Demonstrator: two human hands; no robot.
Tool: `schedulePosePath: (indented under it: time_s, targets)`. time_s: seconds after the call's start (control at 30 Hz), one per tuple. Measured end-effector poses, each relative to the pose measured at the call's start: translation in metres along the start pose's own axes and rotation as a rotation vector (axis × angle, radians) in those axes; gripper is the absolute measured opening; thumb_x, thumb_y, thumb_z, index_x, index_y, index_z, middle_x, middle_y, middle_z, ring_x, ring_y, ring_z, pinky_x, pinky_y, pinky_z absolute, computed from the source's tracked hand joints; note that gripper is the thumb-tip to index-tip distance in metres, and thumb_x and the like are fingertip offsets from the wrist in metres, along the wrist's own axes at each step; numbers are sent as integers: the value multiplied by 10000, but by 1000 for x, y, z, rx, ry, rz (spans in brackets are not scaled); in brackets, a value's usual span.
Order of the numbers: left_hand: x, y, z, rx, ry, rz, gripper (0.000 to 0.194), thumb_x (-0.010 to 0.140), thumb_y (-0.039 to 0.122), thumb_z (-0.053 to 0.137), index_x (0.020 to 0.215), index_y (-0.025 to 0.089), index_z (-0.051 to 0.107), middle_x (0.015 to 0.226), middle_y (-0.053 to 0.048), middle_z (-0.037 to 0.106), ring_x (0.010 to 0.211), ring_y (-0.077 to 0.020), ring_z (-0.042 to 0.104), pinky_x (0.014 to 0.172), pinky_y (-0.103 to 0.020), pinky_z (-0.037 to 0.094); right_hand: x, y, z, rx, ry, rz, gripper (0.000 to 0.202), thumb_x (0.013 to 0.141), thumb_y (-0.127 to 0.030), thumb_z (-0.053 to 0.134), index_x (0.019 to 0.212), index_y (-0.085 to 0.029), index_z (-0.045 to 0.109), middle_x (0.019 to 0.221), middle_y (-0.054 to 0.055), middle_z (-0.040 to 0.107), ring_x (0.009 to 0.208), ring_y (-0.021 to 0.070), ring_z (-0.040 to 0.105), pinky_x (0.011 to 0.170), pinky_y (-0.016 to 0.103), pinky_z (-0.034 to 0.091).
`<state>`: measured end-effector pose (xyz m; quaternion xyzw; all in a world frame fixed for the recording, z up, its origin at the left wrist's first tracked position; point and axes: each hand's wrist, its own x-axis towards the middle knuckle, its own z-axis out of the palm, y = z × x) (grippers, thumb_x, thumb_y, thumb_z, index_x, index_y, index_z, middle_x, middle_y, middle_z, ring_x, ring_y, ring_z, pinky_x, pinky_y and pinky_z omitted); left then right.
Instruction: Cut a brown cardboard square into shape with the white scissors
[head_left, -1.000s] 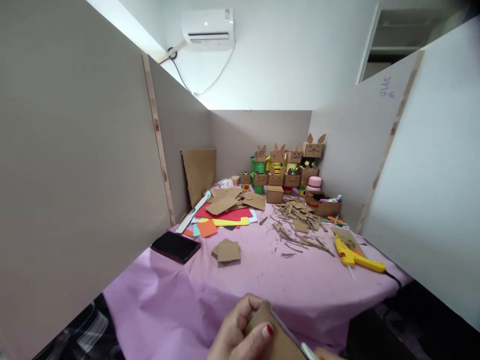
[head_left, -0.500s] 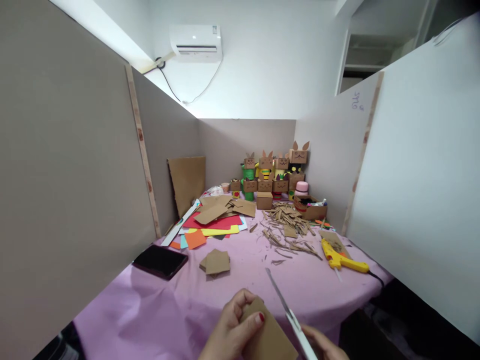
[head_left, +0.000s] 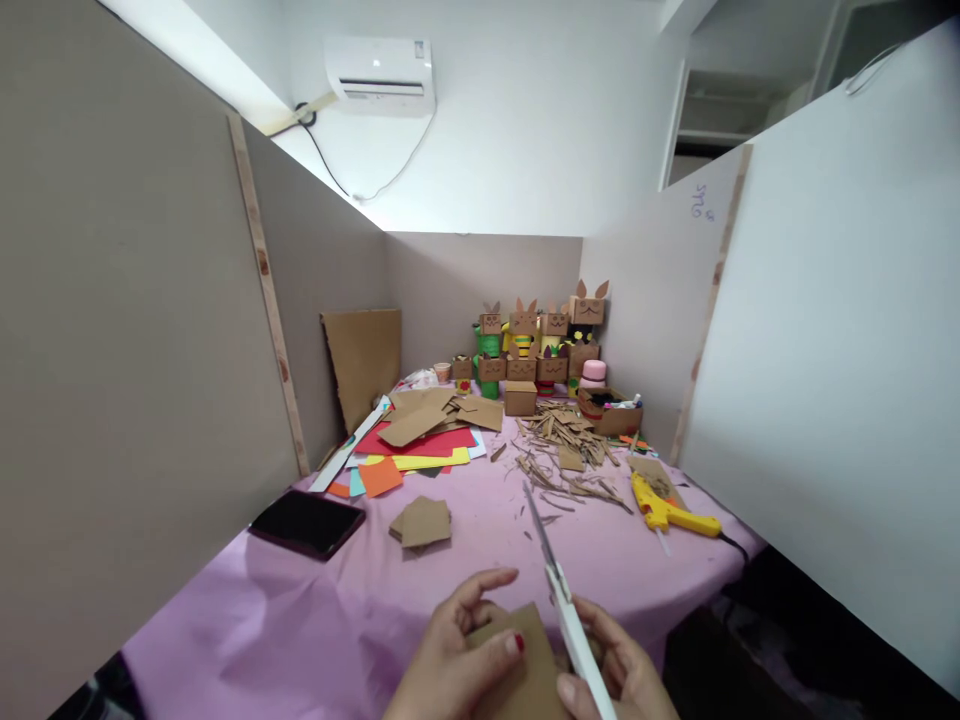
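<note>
Cardboard piece: a flat brown cardboard piece [head_left: 517, 660] is held low in the frame, just above the near edge of the table, between both hands.
Left hand: the left hand [head_left: 457, 660] is clamped on the cardboard piece, thumb with a red-painted nail pressed on its upper face, fingers curled over its far edge.
Right hand: the right hand [head_left: 615, 675] is closed round the handles of a pair of white-handled scissors with long metal blades [head_left: 559, 590]; the hand sits just right of the cardboard piece.
Scissors: the blades point up and away from the person, rising past the right edge of the cardboard piece; whether they are parted cannot be told.
Table: a table under a pink cloth [head_left: 300, 620] fills the booth between grey partition boards.
Near the hands: a small stack of brown cardboard squares [head_left: 422, 522] lies on the cloth beyond the left hand; a black tablet [head_left: 307, 522] lies further left, by the partition.
Right side: a yellow glue gun [head_left: 667, 510] lies near the right edge, beside a scatter of thin cardboard strips and offcuts [head_left: 566, 450].
Middle: sheets of red, yellow and orange coloured paper [head_left: 416, 450] lie fanned out, with larger brown cardboard cut-outs on top.
Back: a cluster of small cardboard box figures with ears and drawn faces [head_left: 536, 345] stands against the rear wall; a brown cardboard sheet [head_left: 364, 360] leans in the left corner.
</note>
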<state>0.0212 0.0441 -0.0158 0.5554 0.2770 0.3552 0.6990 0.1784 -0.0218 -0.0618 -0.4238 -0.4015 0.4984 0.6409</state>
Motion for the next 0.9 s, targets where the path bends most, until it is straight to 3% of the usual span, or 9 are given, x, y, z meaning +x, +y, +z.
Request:
schedulePosePath:
  time_s: [0.1, 0.2, 0.37, 0.53, 0.7, 0.8, 0.9]
  targets:
    - [-3, -5, 0, -213, 87, -16, 688, 573, 363, 794, 1145, 194, 452, 771, -31, 674, 722, -199, 640, 728, -327, 473, 2, 4, 0, -20, 143, -37, 713, 542, -565, 759, 1124, -225, 526, 740, 35, 679, 676, 202, 661, 682, 315, 522]
    - [-8, -4, 0, -236, 104, -17, 585, 624, 310, 768, 1094, 193, 439, 722, -35, 688, 685, -195, 645, 702, -314, 470, 4, 5, 1, 14, 182, -69, 643, 548, -509, 784, 1084, -230, 562, 642, -10, 632, 572, 154, 607, 601, 266, 503]
    - [-16, 0, 5, -60, 22, 84, 530, 665, 332, 717, 1125, 192, 494, 745, -4, 641, 640, -142, 571, 599, -241, 413, 6, -10, 7, 55, 113, -89, 558, 549, -443, 805, 1034, -242, 617, 636, -36, 596, 525, 89, 504, 520, 197, 417]
    - [-13, 3, 1, 46, 6, 123, 637, 655, 392, 717, 1212, 197, 477, 669, 32, 582, 561, -107, 491, 512, -214, 326, 5, -12, 10, -9, 9, -86, 539, 530, -377, 820, 1015, -226, 641, 575, -72, 533, 473, 53, 412, 468, 164, 333]
    - [-2, -2, -10, -270, 285, 107, 593, 568, 421, 790, 1072, 221, 551, 883, -62, 697, 765, -186, 632, 689, -275, 442, 7, -9, 7, 53, 306, -126, 583, 560, -412, 804, 1052, -221, 556, 611, -48, 609, 555, 103, 558, 544, 187, 451]
    - [-5, -20, -1, -471, 218, -42, 632, 465, 415, 840, 1022, 217, 614, 946, -95, 708, 869, -259, 656, 776, -333, 464, 7, -6, 8, 64, 436, -168, 633, 566, -429, 796, 1095, -215, 523, 681, -23, 654, 628, 139, 625, 597, 212, 501]
    - [-13, -32, 14, -418, 187, -139, 550, 459, 449, 830, 905, 164, 682, 869, -130, 737, 858, -319, 665, 776, -392, 479, 4, 2, 14, 41, 472, -188, 669, 564, -444, 796, 1126, -204, 525, 762, 18, 693, 693, 171, 660, 633, 229, 524]
